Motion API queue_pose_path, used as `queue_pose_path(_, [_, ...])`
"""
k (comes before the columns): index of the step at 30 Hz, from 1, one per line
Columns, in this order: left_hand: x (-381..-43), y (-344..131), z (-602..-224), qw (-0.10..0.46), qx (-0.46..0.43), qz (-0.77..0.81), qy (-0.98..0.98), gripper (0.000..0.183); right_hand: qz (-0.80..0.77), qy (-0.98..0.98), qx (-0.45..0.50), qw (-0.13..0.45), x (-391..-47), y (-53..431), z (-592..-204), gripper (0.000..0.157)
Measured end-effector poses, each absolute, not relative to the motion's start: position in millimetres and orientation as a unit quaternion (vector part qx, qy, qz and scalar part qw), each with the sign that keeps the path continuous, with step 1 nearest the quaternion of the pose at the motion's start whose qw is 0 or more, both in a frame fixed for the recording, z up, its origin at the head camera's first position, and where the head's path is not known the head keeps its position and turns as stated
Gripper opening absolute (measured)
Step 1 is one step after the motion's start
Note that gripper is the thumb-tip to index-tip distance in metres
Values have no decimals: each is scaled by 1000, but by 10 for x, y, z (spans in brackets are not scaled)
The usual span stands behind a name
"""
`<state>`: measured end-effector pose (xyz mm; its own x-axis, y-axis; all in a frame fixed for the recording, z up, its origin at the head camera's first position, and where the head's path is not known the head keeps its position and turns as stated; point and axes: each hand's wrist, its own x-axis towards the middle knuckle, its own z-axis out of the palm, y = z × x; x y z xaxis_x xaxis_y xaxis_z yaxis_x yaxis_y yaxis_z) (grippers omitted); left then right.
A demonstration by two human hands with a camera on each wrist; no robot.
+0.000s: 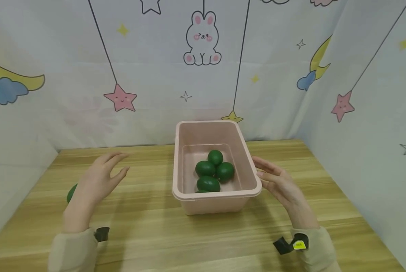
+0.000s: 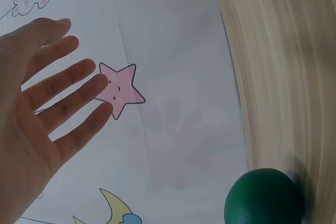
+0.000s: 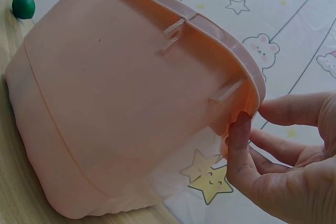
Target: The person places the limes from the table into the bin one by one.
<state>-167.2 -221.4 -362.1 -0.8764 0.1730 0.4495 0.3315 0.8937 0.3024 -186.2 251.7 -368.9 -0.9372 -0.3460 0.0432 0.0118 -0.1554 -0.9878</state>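
My left hand (image 1: 99,177) hovers above the left side of the table, fingers spread and holding nothing. Partly hidden behind its wrist in the head view is a dark green, egg-shaped fruit (image 1: 71,193), which also appears as a smooth green fruit (image 2: 264,198) on the wood in the left wrist view. A pink plastic bin (image 1: 216,206) stands at mid-table. Several green fruits (image 1: 208,184) lie together on its floor, one mostly concealed by the near wall. At the bin's right side, my right hand (image 1: 281,185) holds the rim (image 3: 231,51) between thumb and fingers.
The wooden table (image 1: 148,234) meets a white cloth backdrop (image 1: 152,68) with printed stars, moons and a rabbit, at the back and both sides. The bin's far end stands close to the back cloth. Dark straps (image 1: 291,243) sit at both wrists over light sleeves.
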Motion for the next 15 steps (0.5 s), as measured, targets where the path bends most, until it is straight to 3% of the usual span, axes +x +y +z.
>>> queue_pose_path(15, [-1631,-2685,-3702,154,-56,-192,-968,45,-745,641,-138,121,-1848,2504,-3677,51])
